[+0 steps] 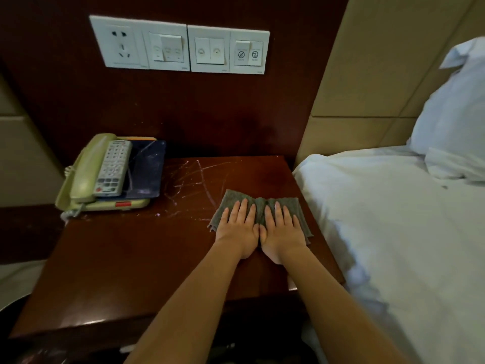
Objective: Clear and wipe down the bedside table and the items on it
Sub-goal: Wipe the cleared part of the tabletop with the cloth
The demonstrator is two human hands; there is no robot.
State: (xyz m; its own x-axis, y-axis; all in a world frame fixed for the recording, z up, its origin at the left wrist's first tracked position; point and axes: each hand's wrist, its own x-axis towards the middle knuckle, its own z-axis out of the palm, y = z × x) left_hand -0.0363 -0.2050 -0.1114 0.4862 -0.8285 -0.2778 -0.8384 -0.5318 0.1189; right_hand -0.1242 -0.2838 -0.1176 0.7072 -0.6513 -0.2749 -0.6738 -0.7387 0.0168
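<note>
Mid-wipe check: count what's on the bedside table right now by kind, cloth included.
Telephone: 1
Remote control: 1
Dark blue folder: 1
Grey cloth: 1
Total on the bedside table: 4

**Dim corner, dark wood wall**

A dark reddish wood panel [210, 109] backs the corner and carries a row of white switch plates [181, 46] (the leftmost a socket). To the right, a pillow [451, 106] on a white-sheeted bed [393, 219] leans against a beige padded headboard [367, 74].
</note>
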